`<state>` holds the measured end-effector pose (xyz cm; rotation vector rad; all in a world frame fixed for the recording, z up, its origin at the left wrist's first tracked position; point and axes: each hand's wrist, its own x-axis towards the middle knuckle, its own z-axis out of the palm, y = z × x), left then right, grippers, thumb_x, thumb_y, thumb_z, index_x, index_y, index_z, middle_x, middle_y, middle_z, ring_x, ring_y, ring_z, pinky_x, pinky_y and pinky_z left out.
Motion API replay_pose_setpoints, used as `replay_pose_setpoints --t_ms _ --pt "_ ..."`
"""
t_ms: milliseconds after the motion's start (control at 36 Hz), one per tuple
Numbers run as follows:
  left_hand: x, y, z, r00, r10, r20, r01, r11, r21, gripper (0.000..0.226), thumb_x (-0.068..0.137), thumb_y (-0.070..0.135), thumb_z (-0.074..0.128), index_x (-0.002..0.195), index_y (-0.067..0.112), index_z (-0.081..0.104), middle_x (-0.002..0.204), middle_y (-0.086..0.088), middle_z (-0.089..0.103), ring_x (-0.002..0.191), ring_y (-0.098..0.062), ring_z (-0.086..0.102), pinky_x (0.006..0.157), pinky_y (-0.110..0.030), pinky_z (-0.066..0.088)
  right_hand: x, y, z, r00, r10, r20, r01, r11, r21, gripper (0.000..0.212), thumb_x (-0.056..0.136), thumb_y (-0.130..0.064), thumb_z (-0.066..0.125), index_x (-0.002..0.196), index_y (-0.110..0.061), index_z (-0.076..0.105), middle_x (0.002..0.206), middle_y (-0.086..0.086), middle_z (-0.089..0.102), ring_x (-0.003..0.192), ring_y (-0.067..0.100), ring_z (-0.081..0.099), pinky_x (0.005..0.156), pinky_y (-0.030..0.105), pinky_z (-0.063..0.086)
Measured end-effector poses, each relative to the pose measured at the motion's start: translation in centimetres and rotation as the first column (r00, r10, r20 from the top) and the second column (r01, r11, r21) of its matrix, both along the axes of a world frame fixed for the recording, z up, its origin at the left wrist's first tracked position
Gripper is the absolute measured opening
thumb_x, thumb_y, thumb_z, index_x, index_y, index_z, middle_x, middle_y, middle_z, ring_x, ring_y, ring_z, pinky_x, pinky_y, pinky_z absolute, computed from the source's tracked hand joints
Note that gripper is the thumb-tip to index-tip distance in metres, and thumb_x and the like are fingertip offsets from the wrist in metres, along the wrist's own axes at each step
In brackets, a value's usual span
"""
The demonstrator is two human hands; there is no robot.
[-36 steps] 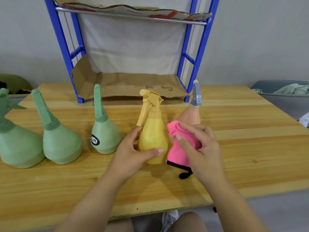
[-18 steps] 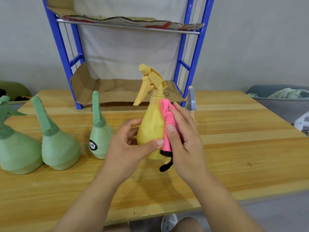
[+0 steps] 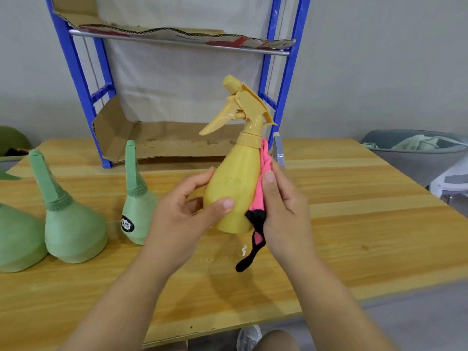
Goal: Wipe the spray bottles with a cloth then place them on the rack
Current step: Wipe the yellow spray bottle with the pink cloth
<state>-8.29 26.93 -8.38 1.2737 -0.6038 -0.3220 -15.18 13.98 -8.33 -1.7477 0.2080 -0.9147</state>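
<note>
Yellow plastic is catching the light on the spray bottle (image 3: pixel 234 188), which is being held above the wooden table (image 3: pixel 354 224), clear of its surface, tilted a little with the trigger nozzle pointing up and to the left. The left hand (image 3: pixel 182 216) is gripping the bottle's lower body, thumb lying across the front and fingers curling round the far side. The right hand (image 3: pixel 283 211) is pressing a pink cloth (image 3: pixel 263 178) with a black edge against the bottle's right side, fingers closed on the fabric, while a black strip of the cloth is dangling below the bottle's base. Just behind the right hand, the grey tip of another bottle (image 3: pixel 278 148) is peeking out; the rest of it is hidden. To the left on the table, three green bottles are standing upright: one with a black round label (image 3: pixel 136 198) nearest the left hand, a larger one (image 3: pixel 71 224) beside it, and a third (image 3: pixel 17 239) cut off by the frame's edge. At the back of the table, a blue metal rack (image 3: pixel 286 79) is standing with brown cardboard (image 3: pixel 164 143) lining its shelves, the lower shelf lying directly behind the held bottle.
</note>
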Motion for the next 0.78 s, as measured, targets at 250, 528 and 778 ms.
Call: replay_pose_setpoints --t_ms 250,528,778 --pt "0.2 -0.3 0.1 0.992 -0.122 -0.023 0.119 0.988 -0.096 0.051 0.068 0.026 0.080 0.114 0.017 0.062 0.109 0.004 0.071 0.091 -0.012 0.069 0.065 -0.025 0.056 -0.5 -1.0 1.7 0.995 0.101 -0.022 -0.093 0.965 0.244 0.031 0.100 -0.036 0.040 0.113 -0.027 0.067 0.107 0.001 0.072 0.104 0.015 0.067 0.085 0.029 0.054" --pt "0.7 -0.5 -0.8 0.976 0.007 0.219 -0.055 0.975 0.216 0.092 0.043 0.075 0.074 0.127 0.044 0.051 0.125 0.012 0.054 0.120 -0.007 0.051 0.103 -0.038 0.043 0.0 -0.1 0.4 0.996 -0.072 -0.060 0.076 0.995 0.066 0.043 0.096 -0.049 0.032 0.112 -0.027 0.066 0.103 0.000 0.068 0.102 0.018 0.062 0.090 0.042 0.050" --pt "0.6 -0.1 -0.2 0.996 -0.063 -0.055 0.062 0.998 -0.032 0.063 0.045 0.037 0.083 0.105 0.031 0.062 0.100 0.008 0.073 0.089 -0.012 0.069 0.062 -0.028 0.056 -0.1 -0.4 0.8 0.998 0.006 -0.055 0.005 0.979 0.206 0.035 0.095 -0.052 0.038 0.085 -0.046 0.070 0.113 0.008 0.066 0.107 0.024 0.062 0.097 0.052 0.046"
